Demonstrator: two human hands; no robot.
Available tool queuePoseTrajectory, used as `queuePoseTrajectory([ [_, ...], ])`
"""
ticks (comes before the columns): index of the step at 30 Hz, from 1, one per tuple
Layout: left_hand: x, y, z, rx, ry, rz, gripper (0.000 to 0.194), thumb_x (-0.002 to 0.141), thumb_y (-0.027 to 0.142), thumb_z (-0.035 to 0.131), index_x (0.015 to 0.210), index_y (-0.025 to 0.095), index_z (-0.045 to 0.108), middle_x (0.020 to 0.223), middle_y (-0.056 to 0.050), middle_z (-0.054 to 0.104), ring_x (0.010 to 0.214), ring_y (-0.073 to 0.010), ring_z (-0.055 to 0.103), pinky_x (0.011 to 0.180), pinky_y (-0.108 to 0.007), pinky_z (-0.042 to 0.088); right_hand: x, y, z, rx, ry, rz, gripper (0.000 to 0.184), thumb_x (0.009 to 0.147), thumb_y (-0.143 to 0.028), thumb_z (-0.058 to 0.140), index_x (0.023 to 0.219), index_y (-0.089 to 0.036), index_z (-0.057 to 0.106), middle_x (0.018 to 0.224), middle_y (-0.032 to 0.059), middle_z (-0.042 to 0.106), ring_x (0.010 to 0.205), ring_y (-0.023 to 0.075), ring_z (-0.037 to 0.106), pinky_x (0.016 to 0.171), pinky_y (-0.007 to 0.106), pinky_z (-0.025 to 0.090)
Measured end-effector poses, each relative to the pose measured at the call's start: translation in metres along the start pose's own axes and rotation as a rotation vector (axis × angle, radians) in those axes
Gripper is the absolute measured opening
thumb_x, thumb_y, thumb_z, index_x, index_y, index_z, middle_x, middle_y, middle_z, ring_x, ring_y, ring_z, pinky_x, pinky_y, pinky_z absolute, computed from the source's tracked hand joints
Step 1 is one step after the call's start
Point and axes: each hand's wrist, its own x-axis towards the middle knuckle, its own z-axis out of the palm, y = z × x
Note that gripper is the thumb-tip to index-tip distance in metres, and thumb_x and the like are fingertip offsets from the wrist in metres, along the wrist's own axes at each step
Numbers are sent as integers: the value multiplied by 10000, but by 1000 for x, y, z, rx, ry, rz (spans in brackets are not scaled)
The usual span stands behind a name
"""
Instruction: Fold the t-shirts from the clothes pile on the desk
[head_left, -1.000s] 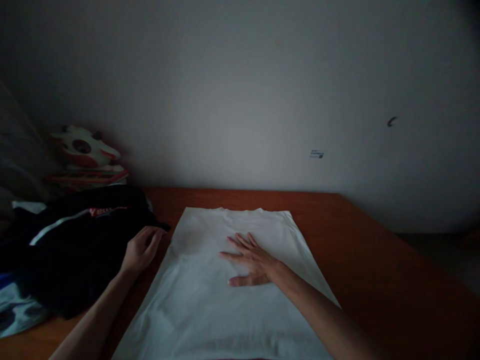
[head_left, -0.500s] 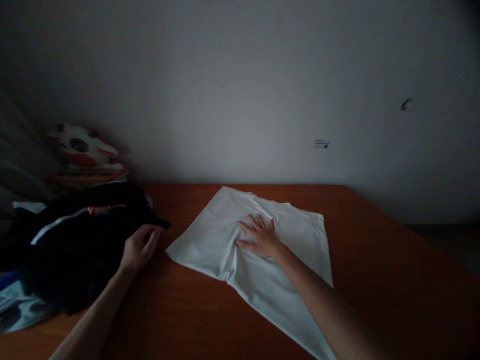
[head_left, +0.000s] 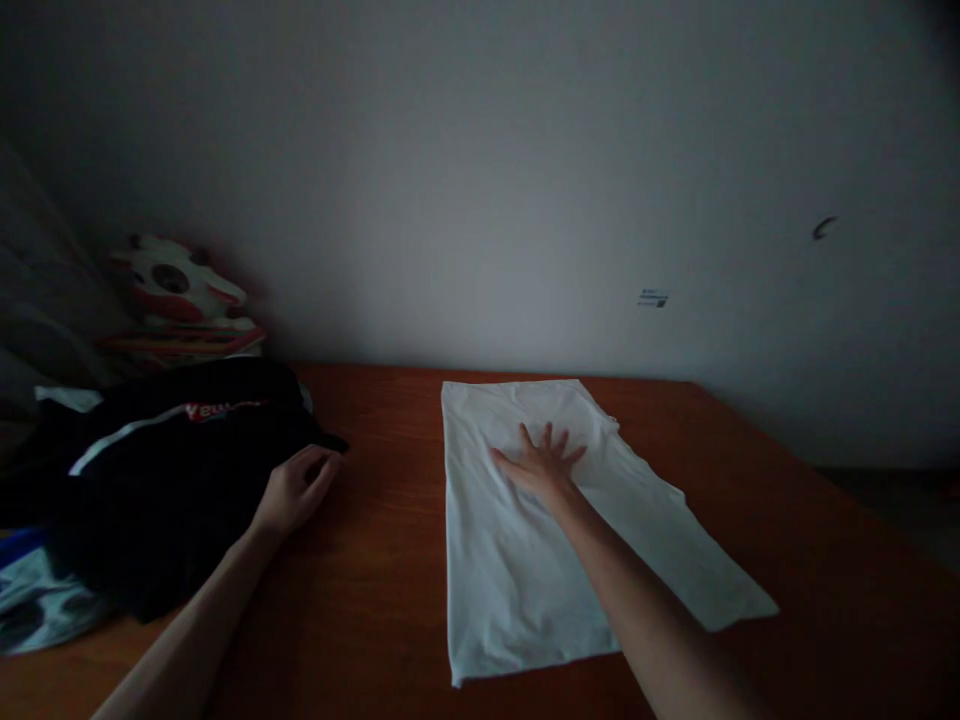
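- Resting wide-spread on the white cloth point(head_left: 495, 570), the right hand point(head_left: 544, 464) grips nothing.
- Cloth lies on the tabletop point(head_left: 367, 590); even palm pressure should limit creases.
- Left hand point(head_left: 300, 487) curls loosely beside the black garment point(head_left: 195, 490), hold unclear.

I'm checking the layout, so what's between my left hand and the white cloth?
In the head view, just a stretch of brown tabletop shows between your left hand and the white cloth.

Dim light, wall point(head_left: 480, 190) palest near centre, darker edges; soft detail
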Motion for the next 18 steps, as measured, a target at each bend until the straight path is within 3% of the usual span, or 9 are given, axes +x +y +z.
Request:
queuePoseTrajectory([
  [3, 0, -2, 0, -3, -21, 21, 397, 917, 536, 495, 832, 208, 701, 850, -59, 751, 794, -221, 726, 736, -305, 571, -2, 8, 12, 3, 69, -125, 973, 826, -924, 204, 1631, -380, 163, 1732, 96, 41, 1548, 471, -28, 1114, 785, -31],
  [7, -2, 2, -2, 4, -48, 55, 415, 925, 551, 488, 834, 204, 698, 834, -66, 744, 777, -219, 722, 732, -309, 573, 1, 16, 19, 31, 65, -112, 985, 802, -949, 204, 1625, -410, 156, 1733, 89, 38, 1546, 477, -40, 1102, 798, -30],
  [11, -4, 12, -3, 15, -129, 120, 438, 932, 580, 482, 829, 210, 693, 851, -67, 747, 766, -213, 722, 710, -297, 581, 7, 31, 13, 35, 88, -111, 972, 812, -942, 199, 1621, -403, 194, 1732, 94, 53, 1546, 476, -29, 1102, 797, -19],
  [18, -6, 10, 1, 13, -142, 146, 401, 942, 590, 463, 902, 253, 677, 860, -41, 754, 758, -230, 738, 684, -315, 604, 23, 81, 3, 14, 82, -12, 947, 822, -933, 197, 1621, -424, 163, 1734, 81, 49, 1549, 470, -24, 1104, 803, 16],
])
